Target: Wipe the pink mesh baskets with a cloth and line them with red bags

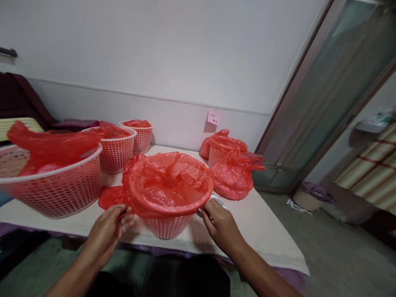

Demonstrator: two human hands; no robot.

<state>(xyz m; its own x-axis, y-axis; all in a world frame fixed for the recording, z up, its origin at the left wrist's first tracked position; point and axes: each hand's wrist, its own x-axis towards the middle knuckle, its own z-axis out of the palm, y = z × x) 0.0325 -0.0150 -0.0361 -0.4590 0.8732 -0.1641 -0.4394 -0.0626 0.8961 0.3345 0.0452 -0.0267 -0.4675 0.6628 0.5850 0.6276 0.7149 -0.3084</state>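
A pink slatted plastic basket (168, 227) stands upright near the table's front edge. Over its rim is folded a red plastic bag (170, 177), whose inside sags into the basket. At the basket's left side, my left hand (108, 229) pinches the bag's loose edge between thumb and fingers. My right hand (219, 220) is closed at the right side of the rim, with the bag's edge at its fingertips. Part of the bag spreads on the cloth left of the basket. A small white object behind my right hand is mostly hidden.
Left stand a large pink basket (71, 194) with red plastic in it, and two smaller baskets (116, 152) behind. Filled red bags (233, 177) lie at the right back beside another lined basket. A pink note (213, 117) is on the wall. A bin (311, 196) stands on the floor.
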